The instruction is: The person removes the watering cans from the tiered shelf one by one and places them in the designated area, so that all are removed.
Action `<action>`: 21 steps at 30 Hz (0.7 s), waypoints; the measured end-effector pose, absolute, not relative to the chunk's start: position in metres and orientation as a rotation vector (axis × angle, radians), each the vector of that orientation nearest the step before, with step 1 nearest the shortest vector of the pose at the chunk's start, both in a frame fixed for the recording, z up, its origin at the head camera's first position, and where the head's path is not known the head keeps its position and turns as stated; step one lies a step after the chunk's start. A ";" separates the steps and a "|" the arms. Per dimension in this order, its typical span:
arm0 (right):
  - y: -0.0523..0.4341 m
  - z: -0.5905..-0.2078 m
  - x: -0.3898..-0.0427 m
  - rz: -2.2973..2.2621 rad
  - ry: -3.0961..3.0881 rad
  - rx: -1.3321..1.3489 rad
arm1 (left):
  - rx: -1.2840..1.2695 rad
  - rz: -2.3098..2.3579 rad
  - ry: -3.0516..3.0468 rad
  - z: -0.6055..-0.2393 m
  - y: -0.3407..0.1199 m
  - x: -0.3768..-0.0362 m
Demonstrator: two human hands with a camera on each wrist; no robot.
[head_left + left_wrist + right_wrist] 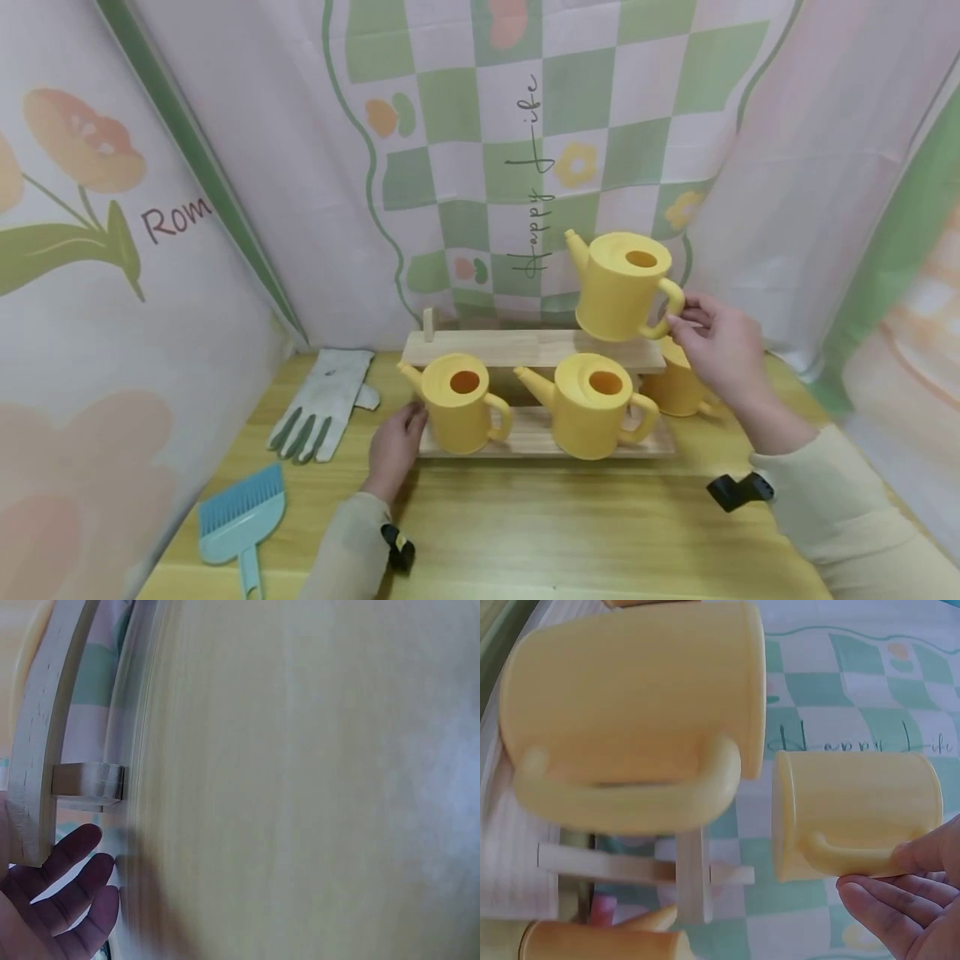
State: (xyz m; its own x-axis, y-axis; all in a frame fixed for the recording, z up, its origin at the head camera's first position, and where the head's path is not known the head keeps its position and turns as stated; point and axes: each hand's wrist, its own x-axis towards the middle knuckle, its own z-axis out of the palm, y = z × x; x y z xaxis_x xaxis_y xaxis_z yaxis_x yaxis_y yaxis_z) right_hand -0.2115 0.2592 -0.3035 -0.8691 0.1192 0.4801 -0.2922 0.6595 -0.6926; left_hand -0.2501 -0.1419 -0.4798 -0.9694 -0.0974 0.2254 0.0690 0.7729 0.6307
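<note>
Right hand (712, 337) pinches a yellow watering can's (621, 286) handle above the wooden rack (525, 348), two cans shelved; relaxed left hand (393, 442) steadies it.

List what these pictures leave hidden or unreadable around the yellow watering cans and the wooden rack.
- Fourth watering can: head view, mostly hidden behind the right hand and the rack's upper shelf.
- Left hand contact with the left can: head view, fingertips hidden behind it; left wrist view is blurred.
- Lifted can: whether it rests on the shelf cannot be told.
- Brush: handle cut off by the bottom edge.
</note>
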 end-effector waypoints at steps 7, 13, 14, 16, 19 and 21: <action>0.280 -0.305 -0.206 1.073 -2.401 0.101 | 0.013 -0.974 -2.719 -0.477 -0.142 -0.249; 0.297 -0.308 -0.204 1.046 -2.430 0.059 | 0.023 -0.973 -2.727 -0.478 -0.142 -0.249; 0.300 -0.309 -0.203 1.035 -2.440 0.046 | 0.025 -0.974 -2.731 -0.478 -0.142 -0.249; 0.305 -0.309 -0.202 1.004 -2.451 0.024 | 0.032 -0.980 -2.735 -0.479 -0.142 -0.250; 0.313 -0.310 -0.200 0.950 -2.448 0.009 | 0.024 -0.976 -2.729 -0.481 -0.142 -0.251; 0.318 -0.310 -0.198 0.934 -2.444 0.007 | 0.021 -0.974 -2.726 -0.482 -0.142 -0.252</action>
State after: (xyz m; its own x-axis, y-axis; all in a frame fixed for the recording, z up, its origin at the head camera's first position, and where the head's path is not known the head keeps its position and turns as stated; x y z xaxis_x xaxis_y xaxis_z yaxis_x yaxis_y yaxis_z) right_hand -0.1980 0.3181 -0.3099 -0.8653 0.1745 0.4700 -0.1835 0.7621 -0.6209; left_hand -0.2515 -0.1417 -0.4820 -0.9696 -0.0954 0.2254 0.0691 0.7769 0.6258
